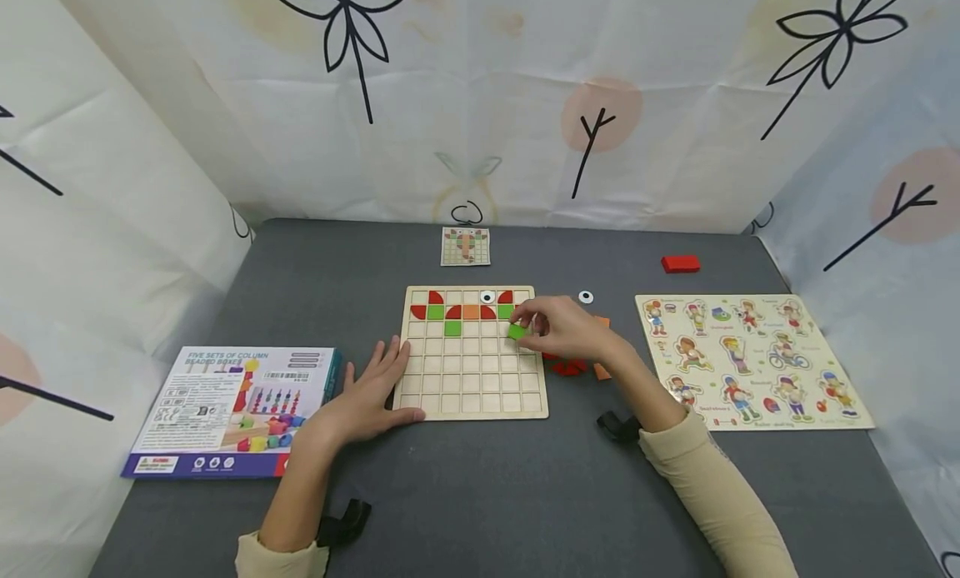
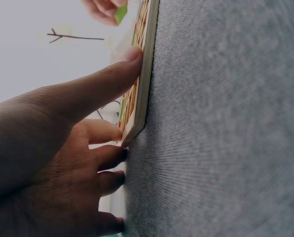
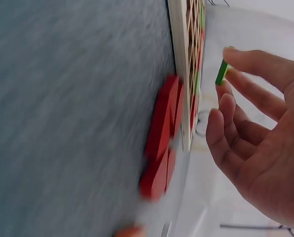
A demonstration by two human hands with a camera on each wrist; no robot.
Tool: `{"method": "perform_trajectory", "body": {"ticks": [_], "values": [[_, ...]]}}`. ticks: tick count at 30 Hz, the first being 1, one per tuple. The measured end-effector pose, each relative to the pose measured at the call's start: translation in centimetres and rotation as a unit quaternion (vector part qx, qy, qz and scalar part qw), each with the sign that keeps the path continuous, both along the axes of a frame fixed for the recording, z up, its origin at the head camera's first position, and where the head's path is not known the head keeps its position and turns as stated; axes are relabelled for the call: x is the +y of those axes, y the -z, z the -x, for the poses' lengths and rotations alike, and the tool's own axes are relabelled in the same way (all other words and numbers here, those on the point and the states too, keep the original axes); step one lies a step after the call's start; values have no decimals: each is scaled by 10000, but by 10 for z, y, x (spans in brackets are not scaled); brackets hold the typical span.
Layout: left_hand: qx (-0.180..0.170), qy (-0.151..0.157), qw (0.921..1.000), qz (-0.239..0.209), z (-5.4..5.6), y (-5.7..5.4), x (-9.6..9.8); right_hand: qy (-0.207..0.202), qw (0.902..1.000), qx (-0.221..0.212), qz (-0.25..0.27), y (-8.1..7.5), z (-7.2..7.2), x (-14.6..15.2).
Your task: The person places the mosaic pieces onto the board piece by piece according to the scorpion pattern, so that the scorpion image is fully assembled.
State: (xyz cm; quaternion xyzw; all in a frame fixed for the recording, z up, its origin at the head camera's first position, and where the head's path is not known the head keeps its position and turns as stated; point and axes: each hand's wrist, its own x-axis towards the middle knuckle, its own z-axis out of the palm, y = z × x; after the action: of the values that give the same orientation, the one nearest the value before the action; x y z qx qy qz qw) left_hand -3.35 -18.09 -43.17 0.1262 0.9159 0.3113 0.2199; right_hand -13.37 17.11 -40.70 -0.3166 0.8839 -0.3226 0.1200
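Note:
A square wooden grid board (image 1: 472, 384) lies flat, its upper rows partly filled with red, green and orange tiles and a white eye disc (image 1: 487, 296). My right hand (image 1: 564, 328) pinches a small green square tile (image 1: 517, 331) between thumb and fingertips, over the board's right side. In the right wrist view that tile (image 3: 222, 72) is held up off the grid. My left hand (image 1: 369, 396) lies with fingers spread at the board's left edge. Its thumb (image 2: 122, 69) rests on the near rim, and the other fingertips touch the tabletop.
Red pieces (image 1: 570, 368) and orange tiles (image 1: 602, 371) lie right of the board, with another eye disc (image 1: 586, 296) behind. A pattern card (image 1: 465, 246) is at the back. A boxed set (image 1: 187, 411) stands left; a picture board (image 1: 750, 361) and red block (image 1: 681, 264) are right.

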Motion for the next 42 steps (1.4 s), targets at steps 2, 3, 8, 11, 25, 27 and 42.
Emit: {"method": "perform_trajectory", "body": {"ticks": [2,3,8,11,25,27,42], "values": [[-47,-5,10000,85,1,-1,1,-45,10000,-14,-75,0,3,-10],[-58,-6,9999,109,1,-2,1,-66,9999,-1,-116,0,5,-15],[-59,-9,9999,126,2,-1,2,-180,9987,182,-433,4,14,-34],[-52,0,9999,101,2,-2,2,-198,9973,337,-625,5,17,-41],[-4,-28,9999,-126,1,-2,0,-175,9984,368,-390,10,19,-50],[23,-20,9997,-227,0,0,-2,-150,9987,333,-356,10,18,-49],[174,-19,9997,-177,1,12,-4,268,9995,-135,131,5,20,-12]]}}
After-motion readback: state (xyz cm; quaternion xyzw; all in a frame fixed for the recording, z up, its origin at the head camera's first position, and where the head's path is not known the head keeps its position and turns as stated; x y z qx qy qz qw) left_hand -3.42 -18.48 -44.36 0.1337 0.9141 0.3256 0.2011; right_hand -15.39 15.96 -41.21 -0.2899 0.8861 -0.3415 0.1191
